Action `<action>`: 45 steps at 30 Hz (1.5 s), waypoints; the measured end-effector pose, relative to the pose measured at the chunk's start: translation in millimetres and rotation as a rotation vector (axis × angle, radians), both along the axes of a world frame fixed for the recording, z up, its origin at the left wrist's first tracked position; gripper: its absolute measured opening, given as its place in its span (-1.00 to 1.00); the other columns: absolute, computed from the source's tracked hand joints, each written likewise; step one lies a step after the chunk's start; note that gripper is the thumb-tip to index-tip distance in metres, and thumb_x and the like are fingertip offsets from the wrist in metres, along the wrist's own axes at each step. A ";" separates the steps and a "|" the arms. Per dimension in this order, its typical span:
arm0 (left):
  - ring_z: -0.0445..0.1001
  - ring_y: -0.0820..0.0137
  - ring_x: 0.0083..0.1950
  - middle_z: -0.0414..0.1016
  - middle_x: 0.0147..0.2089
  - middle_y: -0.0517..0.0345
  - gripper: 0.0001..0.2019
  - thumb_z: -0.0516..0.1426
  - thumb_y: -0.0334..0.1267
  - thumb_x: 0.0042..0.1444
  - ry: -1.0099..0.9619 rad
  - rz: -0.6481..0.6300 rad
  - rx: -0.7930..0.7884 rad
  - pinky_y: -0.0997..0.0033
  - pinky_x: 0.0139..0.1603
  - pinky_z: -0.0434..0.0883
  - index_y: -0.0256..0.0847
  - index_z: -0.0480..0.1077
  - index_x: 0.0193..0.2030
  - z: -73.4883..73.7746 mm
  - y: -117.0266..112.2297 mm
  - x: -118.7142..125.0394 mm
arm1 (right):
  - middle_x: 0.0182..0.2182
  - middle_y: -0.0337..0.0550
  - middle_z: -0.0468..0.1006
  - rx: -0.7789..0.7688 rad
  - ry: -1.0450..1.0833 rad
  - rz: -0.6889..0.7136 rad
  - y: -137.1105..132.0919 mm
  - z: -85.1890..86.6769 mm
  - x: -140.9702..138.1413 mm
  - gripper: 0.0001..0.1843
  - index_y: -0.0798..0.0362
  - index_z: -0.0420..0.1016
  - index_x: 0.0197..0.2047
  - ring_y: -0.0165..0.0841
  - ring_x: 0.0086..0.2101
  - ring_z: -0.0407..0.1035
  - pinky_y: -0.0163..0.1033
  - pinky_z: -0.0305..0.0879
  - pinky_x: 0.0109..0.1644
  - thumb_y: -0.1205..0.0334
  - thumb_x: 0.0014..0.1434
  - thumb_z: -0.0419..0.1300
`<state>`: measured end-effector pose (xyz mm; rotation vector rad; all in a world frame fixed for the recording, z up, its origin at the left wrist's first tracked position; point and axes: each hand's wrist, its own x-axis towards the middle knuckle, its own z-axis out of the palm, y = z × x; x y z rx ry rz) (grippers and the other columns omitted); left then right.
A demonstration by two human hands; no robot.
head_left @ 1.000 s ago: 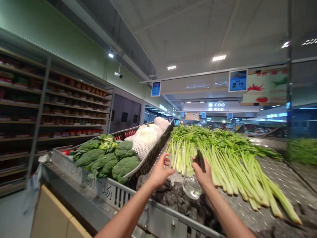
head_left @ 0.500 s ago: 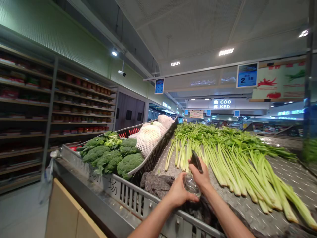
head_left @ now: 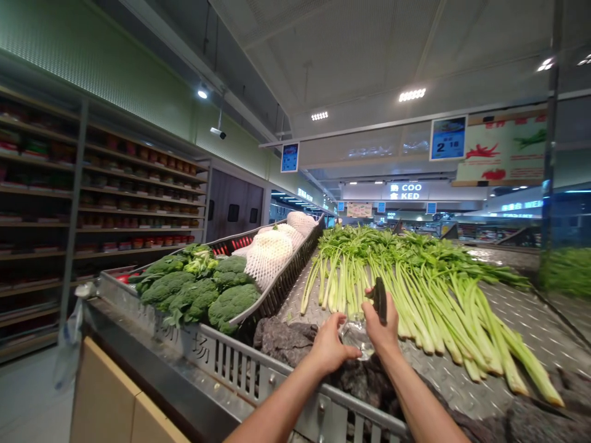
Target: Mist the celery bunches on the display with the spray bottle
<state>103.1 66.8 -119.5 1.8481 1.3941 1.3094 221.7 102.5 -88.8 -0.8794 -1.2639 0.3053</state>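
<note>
One clear object [head_left: 354,332], shiny, elongated black piece [head_left: 380,301]

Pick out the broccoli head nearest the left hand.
It is the broccoli head at the pile's front right corner; the others lie behind it or further left, each further from the left hand.
</note>
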 end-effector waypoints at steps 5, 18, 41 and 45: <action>0.21 0.21 0.00 0.24 -0.02 -0.02 -0.24 0.29 -0.18 -0.48 0.031 0.032 0.125 0.28 0.01 0.19 -0.28 0.17 -0.02 11.4 14.9 24.9 | -0.40 -0.19 0.40 0.049 -0.054 -0.049 3.9 16.8 7.3 -0.67 0.09 0.29 -0.25 -0.40 -0.50 0.25 -0.28 0.18 -0.36 0.18 -0.15 0.04; 0.26 0.27 -0.11 0.29 -0.13 0.09 -0.30 0.29 -0.17 -0.48 0.081 0.037 0.179 0.34 -0.10 0.23 -0.21 0.23 -0.08 -4.8 21.2 38.2 | -0.53 -0.26 0.36 0.052 -0.205 -0.039 6.1 6.1 25.5 -0.69 0.10 0.27 -0.27 -0.44 -0.58 0.21 -0.33 0.18 -0.46 0.16 -0.13 0.00; 0.25 0.26 -0.09 0.27 -0.09 0.09 -0.23 0.28 -0.10 -0.49 0.023 0.094 0.082 0.28 -0.05 0.24 -0.20 0.19 -0.01 -1.6 5.1 42.6 | -0.50 -0.24 0.35 -0.080 -0.108 -0.130 -1.4 6.4 29.0 -0.57 0.06 0.32 -0.23 -0.38 -0.54 0.21 -0.28 0.14 -0.40 0.05 -0.20 0.06; 0.24 0.27 -0.09 0.26 -0.10 0.11 -0.27 0.26 -0.06 -0.46 0.015 0.093 0.041 0.27 -0.06 0.24 -0.17 0.20 -0.03 0.4 2.1 42.8 | -0.49 -0.23 0.35 -0.114 -0.116 -0.187 -2.5 9.4 30.3 -0.57 0.04 0.33 -0.22 -0.35 -0.50 0.23 -0.25 0.14 -0.36 0.05 -0.21 0.05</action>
